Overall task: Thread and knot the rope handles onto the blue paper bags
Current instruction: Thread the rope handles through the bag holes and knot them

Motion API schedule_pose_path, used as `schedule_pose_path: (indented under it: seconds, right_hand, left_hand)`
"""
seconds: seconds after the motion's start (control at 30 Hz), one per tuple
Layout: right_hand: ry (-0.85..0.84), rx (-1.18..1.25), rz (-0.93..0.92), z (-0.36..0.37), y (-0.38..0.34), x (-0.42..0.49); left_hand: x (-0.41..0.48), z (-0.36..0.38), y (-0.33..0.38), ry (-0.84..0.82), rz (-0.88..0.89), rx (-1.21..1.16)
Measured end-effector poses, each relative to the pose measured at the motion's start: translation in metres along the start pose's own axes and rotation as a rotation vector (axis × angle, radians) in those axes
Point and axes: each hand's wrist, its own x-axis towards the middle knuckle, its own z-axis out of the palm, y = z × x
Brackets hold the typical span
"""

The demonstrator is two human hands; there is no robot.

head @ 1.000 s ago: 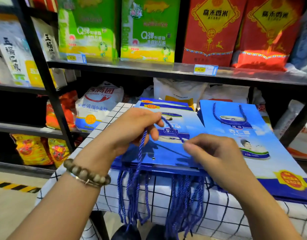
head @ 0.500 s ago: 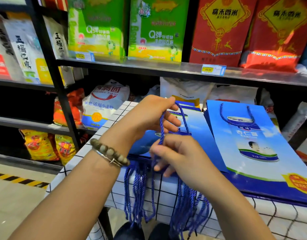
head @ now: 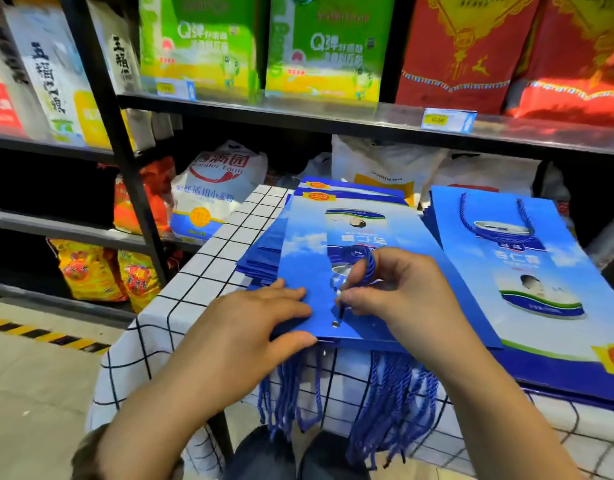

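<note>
A flat blue paper bag (head: 309, 265) tops a stack on the checked tablecloth (head: 208, 271). My left hand (head: 260, 323) grips the bag's near edge, fingers on top, thumb at the edge. My right hand (head: 392, 292) pinches a blue rope (head: 366, 266) near its tip, which points down at a small punched hole (head: 335, 324) in the bag. The rope loops over my forefinger. A second stack on the right has a bag (head: 527, 271) with a rope handle fitted. Several loose ropes (head: 392, 403) hang off the table's front edge.
A black shelf rack (head: 298, 109) stands right behind the table, stocked with green and red boxes above and flour sacks (head: 215, 192) below. Yellow-black floor tape (head: 46, 337) runs at the left. My shoes (head: 298, 455) show under the table edge.
Both hands have come down from pulling a rope up in the air. My left hand now holds the bag's edge, and my right hand has brought the rope tip to the hole.
</note>
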Motion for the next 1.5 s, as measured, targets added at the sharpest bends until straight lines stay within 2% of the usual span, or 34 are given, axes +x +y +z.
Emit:
schedule_pose_path:
  seconds: [0.07,0.2,0.33,0.47,0.6,0.7,0.8,0.9,1.03,1.2,1.5]
  right_hand:
    - [-0.012,-0.010,0.003,0.003,0.003,0.000]
    - [-0.032,0.017,0.023,0.003,0.007,-0.001]
    - [-0.065,-0.094,-0.024,0.002,0.007,0.000]
    - [-0.181,-0.398,-0.165,-0.005,0.002,-0.002]
    - [-0.364,-0.360,-0.100,-0.015,-0.004,-0.003]
    - [-0.366,-0.409,-0.111,-0.016,-0.001,-0.002]
    - [-0.357,-0.433,-0.120,-0.013,0.002,-0.001]
    - [-0.356,-0.443,-0.140,-0.013,0.001,-0.001]
    - [-0.354,-0.457,-0.150,-0.011,-0.001,-0.001]
    - [-0.297,-0.459,-0.136,-0.014,-0.001,-0.004]
    - [-0.295,-0.473,-0.087,-0.013,0.004,-0.011]
  left_hand:
    - [0.002,-0.003,0.002,0.008,0.004,0.014]
    - [0.003,-0.004,0.003,0.104,0.137,0.128]
    - [0.003,-0.006,0.005,0.109,0.148,0.078]
    - [0.008,-0.007,0.007,0.150,0.076,0.098]
    - [0.014,-0.006,0.010,0.202,0.010,0.130]
    - [0.012,-0.006,0.018,0.276,-0.076,0.116]
    - [0.004,-0.005,0.032,0.418,-0.043,0.126]
    - [0.001,0.009,0.042,0.347,0.004,0.269]
    - [0.006,0.028,0.044,0.285,-0.041,0.425]
    - [0.007,0.028,0.042,0.371,0.043,0.339]
    - [0.009,0.018,0.028,0.201,0.189,0.268]
